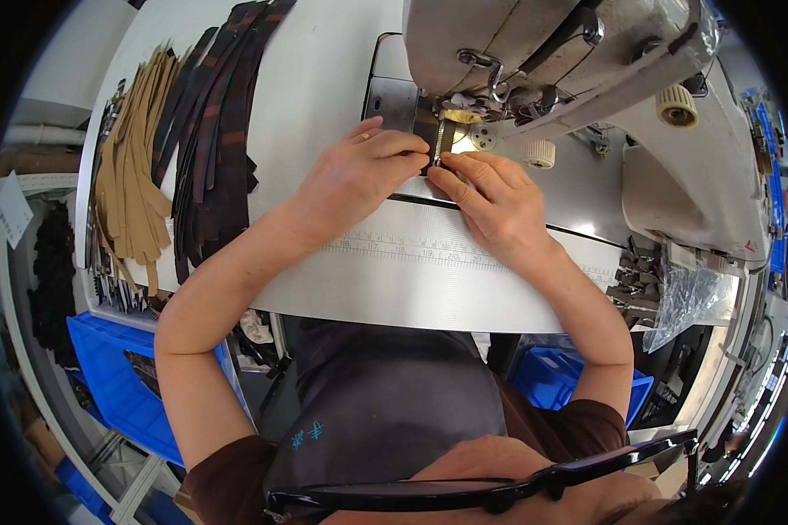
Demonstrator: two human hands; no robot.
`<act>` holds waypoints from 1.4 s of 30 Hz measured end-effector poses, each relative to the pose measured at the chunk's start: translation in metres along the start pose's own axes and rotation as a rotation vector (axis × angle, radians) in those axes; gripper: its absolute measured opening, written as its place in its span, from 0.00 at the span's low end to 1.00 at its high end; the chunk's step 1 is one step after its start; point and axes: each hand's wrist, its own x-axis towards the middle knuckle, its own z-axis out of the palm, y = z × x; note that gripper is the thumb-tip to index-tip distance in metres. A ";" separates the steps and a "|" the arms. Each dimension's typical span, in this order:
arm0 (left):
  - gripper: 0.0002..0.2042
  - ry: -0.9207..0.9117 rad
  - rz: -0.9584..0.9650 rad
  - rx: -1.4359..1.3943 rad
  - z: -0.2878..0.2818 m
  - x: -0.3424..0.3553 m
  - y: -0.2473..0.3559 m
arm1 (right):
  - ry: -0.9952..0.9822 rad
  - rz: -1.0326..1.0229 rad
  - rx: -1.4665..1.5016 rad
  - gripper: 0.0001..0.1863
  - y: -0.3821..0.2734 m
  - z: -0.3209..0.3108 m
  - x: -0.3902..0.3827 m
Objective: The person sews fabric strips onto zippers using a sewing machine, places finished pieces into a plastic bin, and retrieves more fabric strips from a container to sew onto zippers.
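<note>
A sewing machine (499, 52) stands at the far right of the table, its lamp lighting the needle area. Beneath the needle area lies a narrow dark zipper (439, 144) with shiny metal teeth, running toward me. My left hand (363, 171) is closed at the zipper's left edge, thumb and forefinger pinched together. From the right, my right hand (499, 197) pinches the zipper's near end. The fingertips of both hands almost meet there. The fingers partly cover the zipper, and the machine head hides its far end.
Tan strips (131, 166) and dark brown strips (219, 131) lie bundled at the table's left. A ruler scale (403, 249) runs along the near side. Small dark pieces (639, 280) and a clear plastic bag (687, 297) sit at right. Blue crates (105, 350) stand below.
</note>
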 end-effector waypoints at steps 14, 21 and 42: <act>0.13 -0.081 0.018 0.070 -0.002 0.008 -0.006 | 0.006 0.045 0.011 0.18 0.003 0.002 0.004; 0.15 -0.037 0.052 0.151 0.001 0.012 -0.008 | -0.005 0.085 -0.004 0.19 0.007 0.002 0.011; 0.10 0.048 0.047 0.238 0.004 0.012 -0.016 | 0.050 0.510 0.667 0.10 0.029 -0.001 0.010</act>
